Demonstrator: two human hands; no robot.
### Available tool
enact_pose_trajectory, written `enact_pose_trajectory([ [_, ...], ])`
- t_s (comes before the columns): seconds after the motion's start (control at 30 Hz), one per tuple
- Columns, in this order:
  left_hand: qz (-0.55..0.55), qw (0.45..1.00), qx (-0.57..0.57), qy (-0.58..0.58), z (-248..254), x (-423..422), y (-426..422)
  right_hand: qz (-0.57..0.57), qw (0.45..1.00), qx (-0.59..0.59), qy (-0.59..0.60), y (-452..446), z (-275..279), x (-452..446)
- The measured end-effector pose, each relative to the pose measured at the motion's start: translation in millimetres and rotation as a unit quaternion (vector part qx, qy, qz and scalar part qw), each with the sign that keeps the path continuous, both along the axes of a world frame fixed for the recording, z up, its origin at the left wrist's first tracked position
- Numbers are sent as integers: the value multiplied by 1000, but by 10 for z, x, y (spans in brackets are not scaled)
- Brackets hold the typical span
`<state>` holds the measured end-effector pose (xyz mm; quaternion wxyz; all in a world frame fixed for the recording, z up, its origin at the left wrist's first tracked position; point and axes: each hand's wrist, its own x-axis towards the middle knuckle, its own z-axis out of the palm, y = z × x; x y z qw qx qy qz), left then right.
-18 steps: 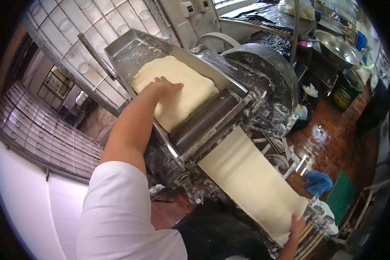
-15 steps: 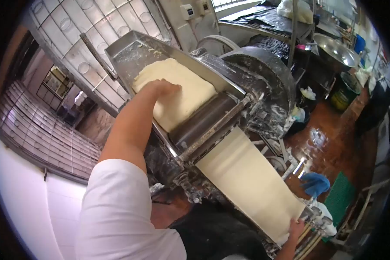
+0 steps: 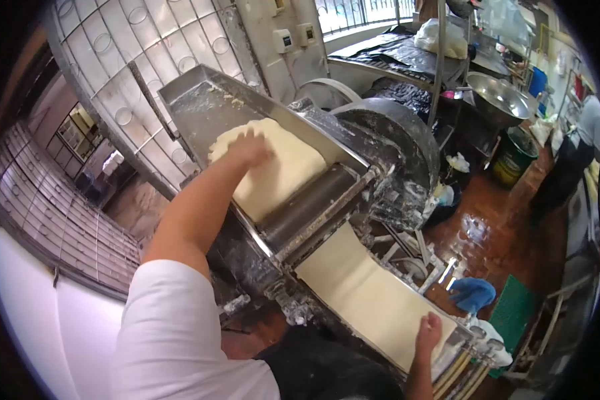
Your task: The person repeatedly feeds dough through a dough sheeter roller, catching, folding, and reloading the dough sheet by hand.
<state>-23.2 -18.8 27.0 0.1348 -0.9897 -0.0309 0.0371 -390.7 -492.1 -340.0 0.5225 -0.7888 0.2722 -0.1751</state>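
One soft, thick dough slab lies in a metal tray, by a dark roller; the left hand spreads blurred fingers over it. One smooth sheet slopes below; the right hand's fingers curl at its lower end, pinch unclear. Reddish floor; one blue cloth.

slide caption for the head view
Left hand over thick dough in a metal tray; right hand at the flat dough sheet below.

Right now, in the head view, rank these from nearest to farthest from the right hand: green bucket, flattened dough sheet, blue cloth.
1. Flattened dough sheet: beneath the right hand.
2. Blue cloth: to the hand's upper right.
3. Green bucket: farther, toward the picture's upper right.
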Motion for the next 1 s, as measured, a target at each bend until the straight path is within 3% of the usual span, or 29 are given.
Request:
enact_pose_trajectory([
  [0.03, 32, 996, -79, 35, -401, 267, 287, 37, 994, 94, -34, 186, 20, 115],
  [0.1, 6, 997, -58, 57, -193, 155, 214, 116, 979, 168, 11, 538, 145, 383],
  [0.13, -18, 993, -62, 99, -153, 192, 245, 141, 956, 244, 83, 840, 708, 560],
  [0.2, -64, 980, -73, 175, -51, 317, 331, 203, 900, 375, 91, 1267, 895, 932],
  [0.27, -99, 972, -97, 192, -6, 300, 358, 273, 803, 520, 102, 1675, 886, 1407],
  [0.33, -94, 971, -115, 189, 138, 172, 262, 319, 627, 706, 79, 2126, 1033, 1898],
  [0.37, -51, 962, -182, 196, 224, 74, 234, 300, 590, 744, 91, 2372, 1143, 2111],
  [0.4, -9, 948, -247, 201, 313, 1, 207, 211, 622, 749, 90, 2624, 1369, 2262],
  [0.47, 61, 914, -337, 219, 568, -19, 246, 261, 560, 787, 19, 2893, 1501, 2472],
  [0.53, -71, 891, -440, 89, 790, -292, 472, 296, 503, 811, -38, 3089, 1537, 2659],
  [0.57, -80, 903, -423, 18, 858, -430, 668, 303, 493, 814, -53, 3154, 1519, 2730],
  [0.63, -93, 897, -422, -92, 1121, -919, 918, 293, 500, 813, -58, 3233, 1466, 2830],
  [0.67, -91, 860, -478, -156, 1125, -1171, 1116, 286, 508, 811, -52, 3233, 1435, 2854],
  [0.7, -118, 862, -438, -226, 1095, -1383, 1412, 280, 514, 809, -48, 3246, 1415, 2892],
  [0.73, -52, 832, -483, -266, 1026, -1649, 1665, 272, 523, 807, -44, 3239, 1383, 2911],
  [0.83, 123, 703, -587, -383, 407, -2381, 2415, 256, 541, 801, -28, 3236, 1264, 2924],
  [0.87, 176, 600, -688, -368, -204, -2673, 3080, 249, 546, 799, -22, 3242, 1243, 2939],
  [0.9, 216, 562, -747, -280, -987, -3174, 3888, 244, 552, 797, -18, 3253, 1220, 2961],
  [0.93, 359, 579, -654, -329, -1479, -3562, 3780, 239, 558, 794, -13, 3248, 1192, 2982],
  [1.0, 528, 559, -588, -252, -2379, -4164, 3614, 228, 575, 786, -1, 3207, 1086, 2968],
])
